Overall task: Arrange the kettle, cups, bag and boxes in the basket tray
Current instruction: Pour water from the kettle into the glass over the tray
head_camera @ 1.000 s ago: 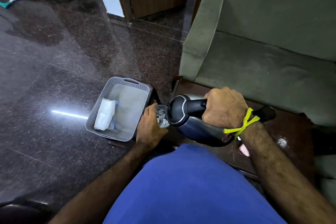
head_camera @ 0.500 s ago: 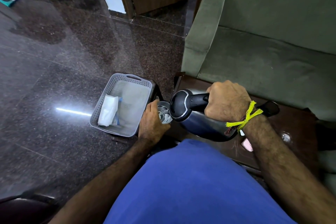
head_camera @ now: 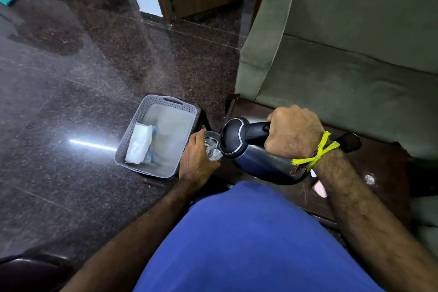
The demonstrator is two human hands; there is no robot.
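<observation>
**Kettle tipped over a glass cup beside the basket tray**

My right hand [head_camera: 292,134] is fisted on the handle of the kettle [head_camera: 258,161], likely heavy; my left hand [head_camera: 198,159] wraps the fragile, probably slippery glass cup [head_camera: 212,147]. The basket tray [head_camera: 166,104] just left holds a soft white bag [head_camera: 138,143], with open room beside it.

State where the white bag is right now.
In the head view, the white bag lies inside the grey basket tray, against its left wall, left of the left hand holding the glass cup.
</observation>
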